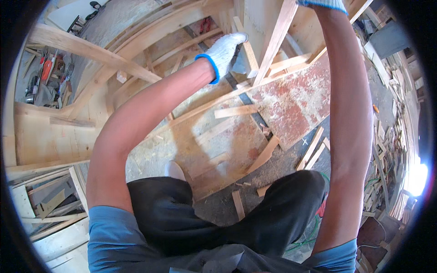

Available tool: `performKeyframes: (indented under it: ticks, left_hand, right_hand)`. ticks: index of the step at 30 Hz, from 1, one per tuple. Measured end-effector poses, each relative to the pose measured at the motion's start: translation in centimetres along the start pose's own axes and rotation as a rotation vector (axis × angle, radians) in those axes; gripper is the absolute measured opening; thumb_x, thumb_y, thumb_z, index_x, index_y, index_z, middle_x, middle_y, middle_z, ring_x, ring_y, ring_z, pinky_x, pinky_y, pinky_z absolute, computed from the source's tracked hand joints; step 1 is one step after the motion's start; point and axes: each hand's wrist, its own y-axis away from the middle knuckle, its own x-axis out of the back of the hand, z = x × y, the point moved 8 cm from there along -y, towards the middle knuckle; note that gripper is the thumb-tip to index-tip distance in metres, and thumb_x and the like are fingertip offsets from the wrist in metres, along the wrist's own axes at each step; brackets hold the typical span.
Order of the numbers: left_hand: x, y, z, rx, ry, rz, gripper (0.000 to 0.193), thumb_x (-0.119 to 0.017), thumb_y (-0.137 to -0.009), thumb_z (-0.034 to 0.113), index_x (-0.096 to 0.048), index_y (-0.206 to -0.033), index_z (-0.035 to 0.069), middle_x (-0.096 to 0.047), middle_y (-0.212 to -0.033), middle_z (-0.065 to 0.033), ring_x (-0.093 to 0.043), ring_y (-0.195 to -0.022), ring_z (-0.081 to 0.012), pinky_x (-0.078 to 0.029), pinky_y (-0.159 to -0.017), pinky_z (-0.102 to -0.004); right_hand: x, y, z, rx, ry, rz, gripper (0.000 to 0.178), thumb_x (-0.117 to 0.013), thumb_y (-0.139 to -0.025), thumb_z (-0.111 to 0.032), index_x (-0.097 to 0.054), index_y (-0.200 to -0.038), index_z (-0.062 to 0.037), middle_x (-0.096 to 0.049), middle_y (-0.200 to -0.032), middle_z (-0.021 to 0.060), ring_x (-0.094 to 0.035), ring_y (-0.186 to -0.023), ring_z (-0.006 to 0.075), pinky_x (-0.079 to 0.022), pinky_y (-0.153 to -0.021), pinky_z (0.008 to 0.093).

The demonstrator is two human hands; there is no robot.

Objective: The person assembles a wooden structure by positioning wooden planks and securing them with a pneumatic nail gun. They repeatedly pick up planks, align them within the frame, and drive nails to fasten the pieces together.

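White-gloved, your L hand (224, 51), part-curled at wood batten (249, 55), grip unclear, your R hand (325, 3), cropped at top, opening/hold can't tell, red panel (284, 132) w/ sawdust (306, 93)

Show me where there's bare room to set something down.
The widest patch is the reddish board, dusted with sawdust, between the dark strip and the right forearm. A smaller one lies between the left knee and the curved offcut. Crowded: the scrap-wood heap at right and the tool pile at upper left.
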Motion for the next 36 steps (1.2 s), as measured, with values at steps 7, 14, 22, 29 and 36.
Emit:
performKeyframes:
  ticks: [7,14,22,29,36]
  left_hand:
    - [0.6,-4.9,2.1,-0.049,-0.04,-0.031,0.04,-0.053,-0.102,0.037,-0.06,-0.128,0.007,-0.069,-0.116,-0.0133,-0.07,-0.1,-0.0285,-0.059,-0.085,-0.0471]
    - [0.5,-6.4,1.3,-0.119,0.079,-0.037,0.043,-0.053,-0.103,0.034,-0.056,-0.132,0.004,-0.067,-0.119,-0.015,-0.07,-0.103,-0.0281,-0.06,-0.085,-0.0458]
    - [1.0,-8.7,3.4,-0.212,0.057,0.014,0.045,-0.06,-0.097,0.037,-0.064,-0.12,-0.001,-0.068,-0.1,-0.0187,-0.069,-0.071,-0.0271,-0.061,-0.061,-0.0394]
    - [0.3,-9.1,3.9,-0.258,0.052,-0.01,0.048,-0.061,-0.095,0.037,-0.064,-0.12,-0.004,-0.067,-0.099,-0.0213,-0.07,-0.065,-0.0284,-0.062,-0.056,-0.04]
    - [0.3,-8.6,4.0,-0.266,0.153,0.012,0.048,-0.061,-0.096,0.036,-0.062,-0.123,-0.004,-0.067,-0.1,-0.0233,-0.071,-0.067,-0.0304,-0.063,-0.058,-0.0418]
  right_hand:
    - [-1.2,0.0,-0.3,-0.109,0.071,0.159,0.041,-0.075,-0.083,-0.029,-0.06,-0.105,0.0031,-0.07,-0.089,0.0177,-0.068,-0.082,0.0245,-0.055,-0.075,0.0384]
    - [-1.2,-0.3,0.3,-0.021,0.15,0.197,0.038,-0.076,-0.084,-0.028,-0.061,-0.103,0.0016,-0.069,-0.086,0.0158,-0.066,-0.078,0.0231,-0.053,-0.071,0.0376]
    - [-0.8,-0.7,1.0,0.095,0.209,0.183,0.035,-0.074,-0.084,-0.028,-0.063,-0.099,0.0017,-0.068,-0.085,0.0139,-0.064,-0.079,0.0222,-0.051,-0.072,0.0389]
    - [-0.8,-0.7,0.3,0.046,0.317,0.207,0.043,-0.074,-0.084,-0.033,-0.064,-0.103,0.004,-0.068,-0.085,0.0151,-0.065,-0.08,0.0229,-0.052,-0.073,0.0399]
    - [-0.7,-1.1,1.1,0.074,0.265,0.18,0.043,-0.074,-0.083,-0.034,-0.064,-0.1,0.0035,-0.068,-0.085,0.0151,-0.065,-0.081,0.022,-0.052,-0.072,0.039]
